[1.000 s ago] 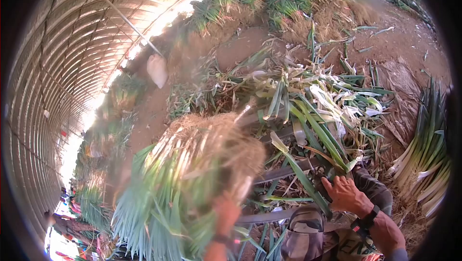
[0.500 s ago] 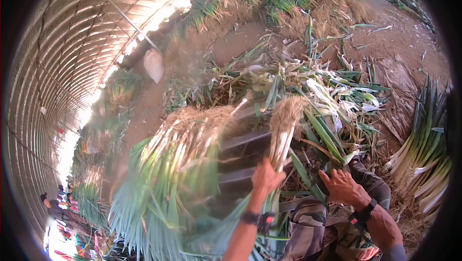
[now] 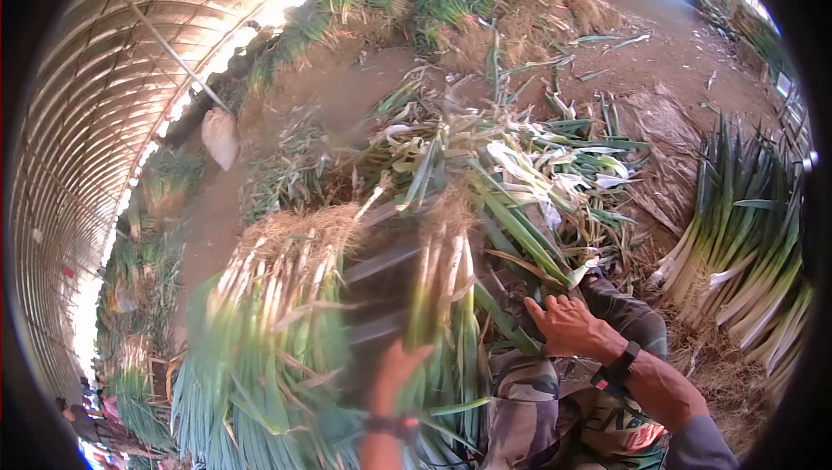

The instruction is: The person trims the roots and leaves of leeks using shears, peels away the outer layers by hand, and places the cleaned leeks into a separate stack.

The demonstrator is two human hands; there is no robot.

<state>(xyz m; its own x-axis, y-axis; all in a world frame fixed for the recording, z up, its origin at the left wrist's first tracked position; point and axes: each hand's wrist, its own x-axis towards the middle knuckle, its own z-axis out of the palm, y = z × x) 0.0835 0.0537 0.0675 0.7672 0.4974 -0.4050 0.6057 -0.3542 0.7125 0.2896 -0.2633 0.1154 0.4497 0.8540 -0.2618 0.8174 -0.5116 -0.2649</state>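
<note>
A bundle of leeks [image 3: 451, 270], roots up and green leaves down, lies in front of my body. My left hand [image 3: 400, 375] is at the left side of its leaves, blurred by motion, with the thumb apart from the other fingers; whether it touches the leaves I cannot tell. My right hand [image 3: 574, 329] rests above my knee, near long green leaves, its fingers spread and nothing visible in it. To the left lies a larger row of leeks [image 3: 277, 288] with roots at the top.
Peeled leaves [image 3: 555, 175] form a heap beyond my hands. More leeks [image 3: 737, 236] lie at the right beside a brown plastic sheet [image 3: 663, 153]. Further bundles [image 3: 451, 2] stand at the back, and a pale bag [image 3: 220, 138] hangs near a pole.
My left hand has let go of the bundle's white stalks and moved down and left. The bundle now lies lower among the leaves. The whole view has shifted, with things appearing further left.
</note>
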